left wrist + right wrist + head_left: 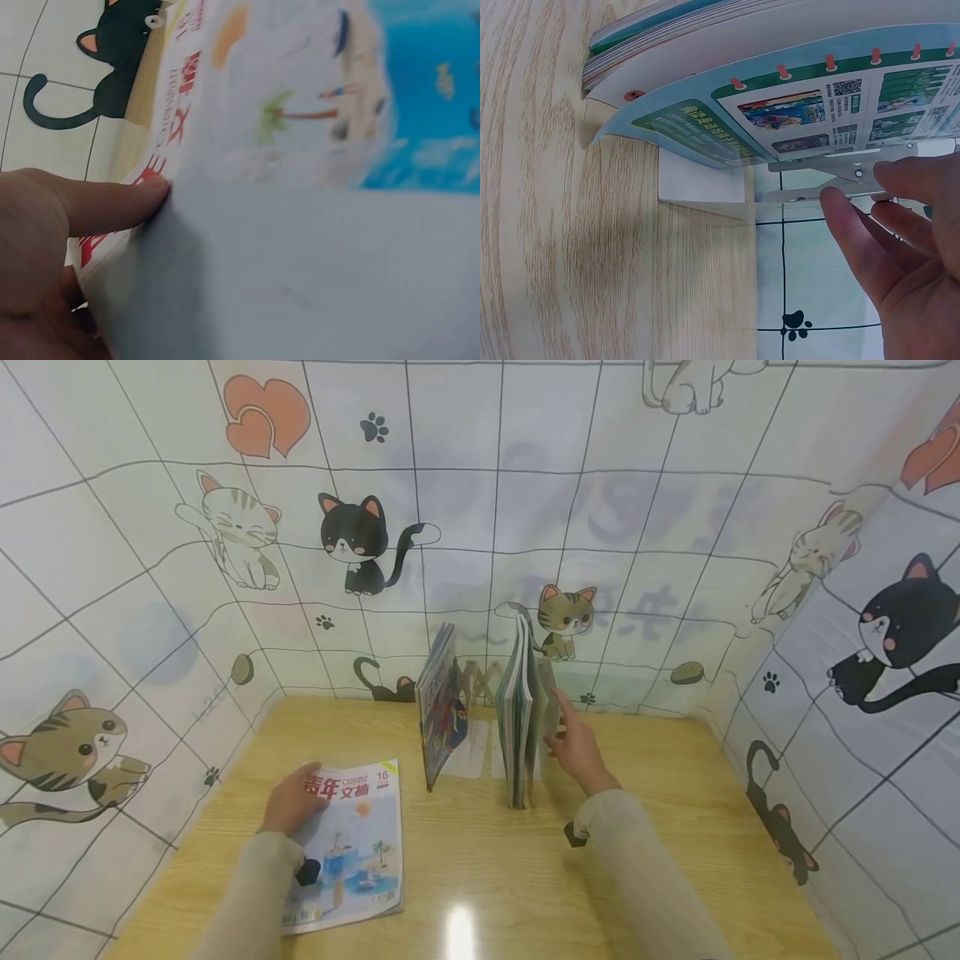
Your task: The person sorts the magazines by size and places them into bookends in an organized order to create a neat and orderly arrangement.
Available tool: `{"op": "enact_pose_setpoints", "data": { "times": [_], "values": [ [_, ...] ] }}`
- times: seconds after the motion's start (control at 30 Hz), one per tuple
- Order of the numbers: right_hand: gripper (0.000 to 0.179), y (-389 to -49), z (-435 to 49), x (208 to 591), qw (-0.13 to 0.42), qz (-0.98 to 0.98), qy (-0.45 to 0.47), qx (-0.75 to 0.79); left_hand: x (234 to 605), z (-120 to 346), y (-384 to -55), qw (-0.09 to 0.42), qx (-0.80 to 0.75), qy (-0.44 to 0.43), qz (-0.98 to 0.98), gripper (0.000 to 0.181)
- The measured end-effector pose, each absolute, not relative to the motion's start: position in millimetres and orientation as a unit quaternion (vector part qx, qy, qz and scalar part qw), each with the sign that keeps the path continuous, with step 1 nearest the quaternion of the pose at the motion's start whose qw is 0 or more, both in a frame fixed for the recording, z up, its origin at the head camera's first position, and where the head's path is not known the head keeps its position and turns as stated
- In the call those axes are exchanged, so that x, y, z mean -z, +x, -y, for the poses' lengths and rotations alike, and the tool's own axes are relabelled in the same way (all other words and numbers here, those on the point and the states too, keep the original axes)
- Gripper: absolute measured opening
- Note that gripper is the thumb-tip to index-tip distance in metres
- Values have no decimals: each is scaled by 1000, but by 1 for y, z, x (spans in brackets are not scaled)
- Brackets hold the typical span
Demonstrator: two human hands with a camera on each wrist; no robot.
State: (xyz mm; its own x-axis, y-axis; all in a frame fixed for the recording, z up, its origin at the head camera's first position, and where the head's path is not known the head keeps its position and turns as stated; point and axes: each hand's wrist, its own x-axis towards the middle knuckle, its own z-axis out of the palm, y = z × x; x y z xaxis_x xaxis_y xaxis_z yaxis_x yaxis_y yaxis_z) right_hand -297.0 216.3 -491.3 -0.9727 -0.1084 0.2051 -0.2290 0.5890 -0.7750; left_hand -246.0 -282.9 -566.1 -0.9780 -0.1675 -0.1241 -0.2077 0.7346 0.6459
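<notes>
My left hand (pixel 295 800) grips the top left corner of a magazine (pixel 360 860) with a beach cover, thumb over the cover in the left wrist view. At the back of the table, an expandable bookend (pixel 471 747) has crossed metal links between its upright plates. Several magazines (pixel 437 710) lean at its left side, while a thicker stack of magazines (pixel 516 718) stands upright at its right. My right hand (pixel 579 750) pinches the bookend's right plate, thumb and fingers at its edge in the right wrist view. A blue-green back cover (pixel 682 127) flares out beside that plate.
The wooden table (pixel 480 852) meets a wall (pixel 465 527) covered with cat-print sheeting, which also encloses both sides. Dark wrist devices show at the left cuff (pixel 307 872) and at the right cuff (pixel 574 835).
</notes>
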Motion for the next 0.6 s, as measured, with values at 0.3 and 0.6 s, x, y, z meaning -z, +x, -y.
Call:
{"op": "enact_pose_setpoints", "data": {
  "times": [0.3,0.6],
  "values": [
    [94,-298,-217,493,68,887,99,-445,557,297,-242,84,-380,-81,-917,75],
    [94,-299,-216,494,67,887,96,-447,544,297,-233,111,-395,-51,-910,72]
  ]
}}
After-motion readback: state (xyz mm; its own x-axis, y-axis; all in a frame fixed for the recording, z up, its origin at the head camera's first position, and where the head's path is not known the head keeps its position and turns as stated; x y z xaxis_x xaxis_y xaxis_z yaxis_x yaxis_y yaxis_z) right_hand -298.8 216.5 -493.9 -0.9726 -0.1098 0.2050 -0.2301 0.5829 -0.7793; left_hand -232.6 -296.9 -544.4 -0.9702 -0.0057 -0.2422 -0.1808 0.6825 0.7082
